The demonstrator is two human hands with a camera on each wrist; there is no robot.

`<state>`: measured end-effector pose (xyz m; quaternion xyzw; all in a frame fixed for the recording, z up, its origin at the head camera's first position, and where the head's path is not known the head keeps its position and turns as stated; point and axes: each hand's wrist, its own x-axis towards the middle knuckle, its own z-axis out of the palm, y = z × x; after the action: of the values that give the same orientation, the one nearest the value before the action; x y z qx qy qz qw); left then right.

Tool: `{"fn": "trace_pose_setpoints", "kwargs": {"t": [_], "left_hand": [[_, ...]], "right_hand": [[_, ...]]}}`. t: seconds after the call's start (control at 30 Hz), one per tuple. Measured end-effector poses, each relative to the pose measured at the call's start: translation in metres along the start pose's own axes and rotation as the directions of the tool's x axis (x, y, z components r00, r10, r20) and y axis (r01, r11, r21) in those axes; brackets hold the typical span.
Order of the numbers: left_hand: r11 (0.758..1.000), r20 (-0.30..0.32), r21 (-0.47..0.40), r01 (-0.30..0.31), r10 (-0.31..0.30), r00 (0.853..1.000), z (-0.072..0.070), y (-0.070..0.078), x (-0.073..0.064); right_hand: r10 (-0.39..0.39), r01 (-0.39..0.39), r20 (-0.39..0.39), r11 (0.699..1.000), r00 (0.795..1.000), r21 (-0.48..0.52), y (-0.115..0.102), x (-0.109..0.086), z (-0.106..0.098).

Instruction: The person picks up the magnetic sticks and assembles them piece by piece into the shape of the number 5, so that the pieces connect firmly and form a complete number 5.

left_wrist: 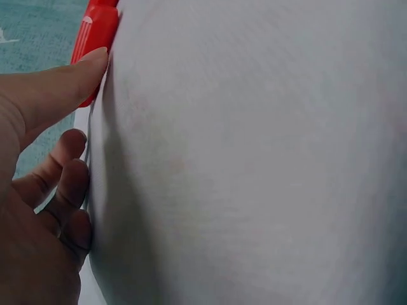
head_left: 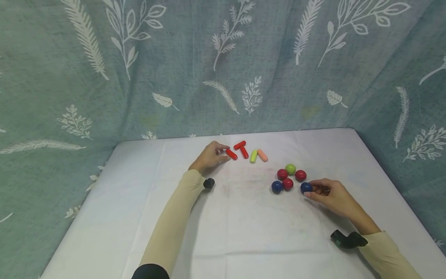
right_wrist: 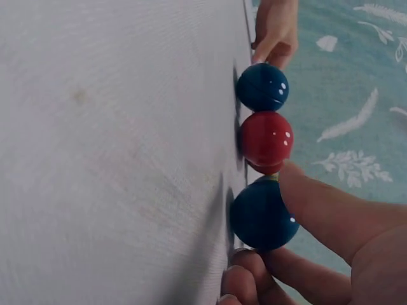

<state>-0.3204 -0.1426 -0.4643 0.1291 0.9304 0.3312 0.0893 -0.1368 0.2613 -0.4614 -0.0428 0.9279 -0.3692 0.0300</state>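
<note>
At the left of the sticks, my left hand (head_left: pixel 210 157) pinches a short red stick (head_left: pixel 231 154) with rounded ends between thumb and index finger. In the left wrist view the thumb lies on that glossy stick (left_wrist: pixel 96 32), and the index finger is hidden. On the right, my right hand (head_left: pixel 332 197) holds a shiny dark blue ball (head_left: pixel 306 188) by thumb and fingers. The right wrist view shows this ball (right_wrist: pixel 264 215) at the cloth's surface. Near it lie another blue ball (head_left: pixel 277 187), a red ball (head_left: pixel 287 184) and a green ball (head_left: pixel 290 169).
Two more red sticks (head_left: pixel 244 152), a yellow-green stick (head_left: pixel 253 156) and a peach stick (head_left: pixel 262 155) lie right of my left hand. Two further red balls (head_left: pixel 301 175) sit in the ball cluster. A white cloth (head_left: pixel 244 232) covers the table; a leaf-patterned curtain (head_left: pixel 188 69) hangs behind.
</note>
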Motion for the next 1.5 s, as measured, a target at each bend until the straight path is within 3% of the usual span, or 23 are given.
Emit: {"fn": "trace_pose_setpoints", "kwargs": {"t": [0.7, 0.9, 1.17, 1.5], "left_hand": [[1.000, -0.002, 0.025, 0.017, -0.017, 1.000, -0.001, -0.002, -0.013], [1.000, -0.027, 0.011, 0.009, -0.008, 1.000, -0.006, -0.003, -0.021], [0.998, -0.063, 0.003, -0.065, 0.065, 0.996, -0.016, 0.000, -0.040], [0.986, -0.108, -0.067, -0.154, 0.146, 0.983, -0.019, 0.006, -0.061]], "right_hand": [[0.013, -0.013, -0.014, 1.000, 1.000, -0.002, -0.002, 0.000, 0.001], [-0.009, 0.009, -0.033, 1.000, 0.999, -0.004, -0.006, 0.000, -0.003], [-0.102, 0.103, -0.054, 0.995, 0.993, 0.015, -0.028, 0.009, -0.011], [-0.134, 0.135, -0.020, 0.986, 0.991, 0.098, -0.063, 0.025, -0.003]]}}
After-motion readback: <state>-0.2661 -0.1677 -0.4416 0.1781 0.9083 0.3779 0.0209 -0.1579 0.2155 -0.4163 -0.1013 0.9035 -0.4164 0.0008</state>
